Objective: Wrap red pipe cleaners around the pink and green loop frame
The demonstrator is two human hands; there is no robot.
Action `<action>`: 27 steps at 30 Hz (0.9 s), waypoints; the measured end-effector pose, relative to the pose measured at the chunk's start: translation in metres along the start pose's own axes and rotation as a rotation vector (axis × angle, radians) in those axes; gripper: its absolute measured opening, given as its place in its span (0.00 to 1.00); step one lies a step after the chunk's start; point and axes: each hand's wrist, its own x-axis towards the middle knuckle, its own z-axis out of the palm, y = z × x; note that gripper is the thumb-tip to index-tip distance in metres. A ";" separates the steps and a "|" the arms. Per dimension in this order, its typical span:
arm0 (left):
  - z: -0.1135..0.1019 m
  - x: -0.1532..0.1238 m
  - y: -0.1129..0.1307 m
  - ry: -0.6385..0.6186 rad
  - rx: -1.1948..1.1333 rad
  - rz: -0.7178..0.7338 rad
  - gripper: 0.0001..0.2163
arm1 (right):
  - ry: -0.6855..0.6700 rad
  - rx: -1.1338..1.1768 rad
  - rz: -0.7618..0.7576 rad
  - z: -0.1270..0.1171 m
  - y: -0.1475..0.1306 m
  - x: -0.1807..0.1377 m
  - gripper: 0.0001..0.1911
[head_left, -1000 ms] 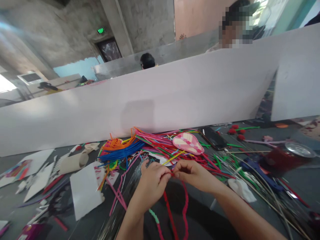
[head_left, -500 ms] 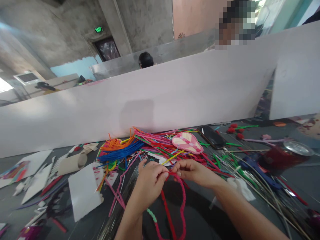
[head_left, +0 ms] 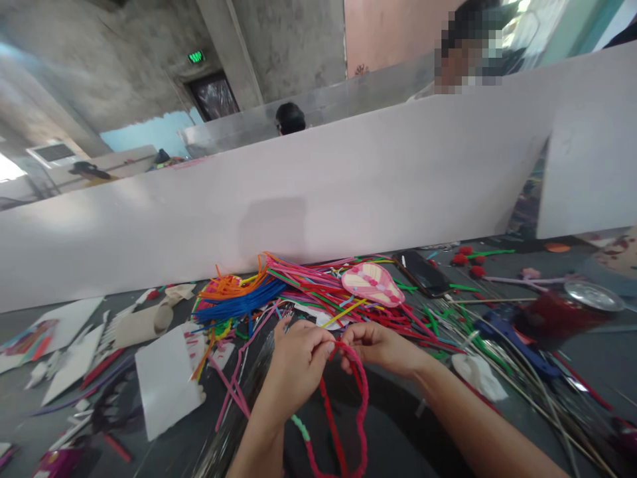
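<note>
My left hand [head_left: 298, 362] and my right hand [head_left: 381, 345] meet low in the middle, both pinched on the top of a red and pink twisted pipe-cleaner loop [head_left: 361, 411]. The loop hangs down from my fingers over the dark table, and a green piece [head_left: 300, 426] sits on its lower left end. Just behind my hands lies a heap of coloured pipe cleaners [head_left: 279, 289] with a pink heart-shaped craft piece [head_left: 373, 282] on top.
A long white partition [head_left: 298, 199] walls off the table's far side, with other people's heads beyond it. White cards [head_left: 166, 378] and a paper roll [head_left: 144, 323] lie at left. A black phone [head_left: 423, 272], blue tool [head_left: 512, 342], thin wires and a red can [head_left: 567, 312] lie at right.
The pipe-cleaner top has been bent over into a rounder loop between my fingers. My right hand has shifted slightly left and down. My left hand has stayed put.
</note>
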 end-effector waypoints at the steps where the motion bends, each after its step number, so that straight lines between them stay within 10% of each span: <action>1: 0.000 0.000 0.000 -0.003 -0.001 0.000 0.09 | -0.008 0.001 0.002 0.000 0.001 0.000 0.15; 18: 0.001 -0.001 -0.008 0.021 0.086 -0.093 0.10 | 0.333 -0.870 -0.214 0.017 -0.026 -0.016 0.11; 27: 0.001 0.000 -0.006 0.009 0.079 -0.068 0.10 | 0.324 -0.791 -0.152 0.027 -0.019 -0.011 0.17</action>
